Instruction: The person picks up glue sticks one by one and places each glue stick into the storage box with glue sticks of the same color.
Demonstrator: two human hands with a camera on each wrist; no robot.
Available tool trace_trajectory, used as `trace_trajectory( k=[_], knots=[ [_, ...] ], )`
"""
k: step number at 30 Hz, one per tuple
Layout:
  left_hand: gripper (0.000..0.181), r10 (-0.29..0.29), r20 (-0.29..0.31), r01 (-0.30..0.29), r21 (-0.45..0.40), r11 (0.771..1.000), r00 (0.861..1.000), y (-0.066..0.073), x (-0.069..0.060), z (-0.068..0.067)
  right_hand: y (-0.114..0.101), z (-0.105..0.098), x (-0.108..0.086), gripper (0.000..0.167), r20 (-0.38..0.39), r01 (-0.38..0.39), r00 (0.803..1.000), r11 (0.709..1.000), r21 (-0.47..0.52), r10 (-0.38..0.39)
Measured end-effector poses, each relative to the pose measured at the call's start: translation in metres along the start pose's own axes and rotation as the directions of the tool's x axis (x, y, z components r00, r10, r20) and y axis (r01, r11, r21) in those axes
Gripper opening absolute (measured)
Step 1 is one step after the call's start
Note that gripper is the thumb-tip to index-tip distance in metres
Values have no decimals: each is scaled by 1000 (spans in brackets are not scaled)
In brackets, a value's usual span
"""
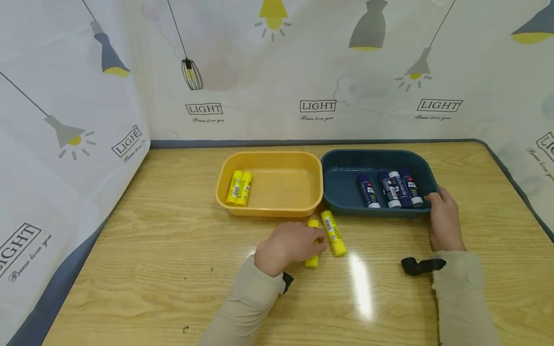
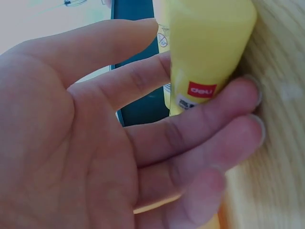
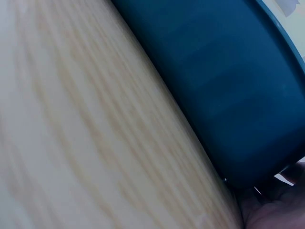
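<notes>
My left hand (image 1: 294, 242) is over a yellow glue stick (image 1: 312, 263) lying on the table, its fingers curled around it. In the left wrist view the thumb is by the side of this stick (image 2: 209, 43), and part of the index finger is hidden behind it. Just right of it lies a second yellow glue stick (image 1: 333, 233). At the right front corner of a dark blue bin (image 1: 368, 211), my right hand (image 1: 446, 218) grips the wall, thumb over the rim. The right wrist view shows mostly the bin's outer side (image 3: 219, 90).
A yellow bin (image 1: 281, 211) stands against the blue bin's left side, with two yellow glue sticks (image 1: 239, 188) in its left end. Several dark blue glue sticks (image 1: 389, 190) lie inside the blue bin. A printed curtain (image 1: 259, 125) hangs behind the wooden table (image 1: 151, 250).
</notes>
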State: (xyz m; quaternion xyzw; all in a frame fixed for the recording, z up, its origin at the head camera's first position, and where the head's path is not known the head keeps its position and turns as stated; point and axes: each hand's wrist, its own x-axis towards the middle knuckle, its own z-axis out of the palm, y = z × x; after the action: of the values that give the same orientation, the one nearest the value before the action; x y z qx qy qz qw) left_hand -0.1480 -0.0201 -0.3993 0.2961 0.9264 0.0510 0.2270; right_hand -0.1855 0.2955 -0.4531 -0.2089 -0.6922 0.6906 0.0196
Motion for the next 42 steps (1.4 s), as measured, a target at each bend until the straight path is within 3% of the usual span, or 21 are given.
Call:
trace_trajectory(
  k=[12, 27, 31, 35, 42],
  knots=[
    [23, 25, 19, -24, -24, 999, 1000, 5, -9, -7, -1, 1, 0, 50, 2, 15, 1000, 1000, 6, -15],
    [17, 35, -24, -36, -50, 998, 999, 7, -23, -21, -1, 1, -1, 51, -2, 4, 1000, 1000, -9, -4],
    [19, 58, -89, -61, -36, 997, 994, 8, -27, -25, 0, 1, 0, 51, -5, -4, 1000, 1000, -11, 4],
    [24, 85, -174, -88, -10, 996, 981, 8, -30, -29, 0, 1, 0, 51, -3, -4, 1000, 1000, -2, 4],
    [34, 67, -268, -94, -89, 992, 961, 2, -30, -34, -1, 1, -1, 50, -3, 6, 1000, 1000, -3, -6]
  ],
)
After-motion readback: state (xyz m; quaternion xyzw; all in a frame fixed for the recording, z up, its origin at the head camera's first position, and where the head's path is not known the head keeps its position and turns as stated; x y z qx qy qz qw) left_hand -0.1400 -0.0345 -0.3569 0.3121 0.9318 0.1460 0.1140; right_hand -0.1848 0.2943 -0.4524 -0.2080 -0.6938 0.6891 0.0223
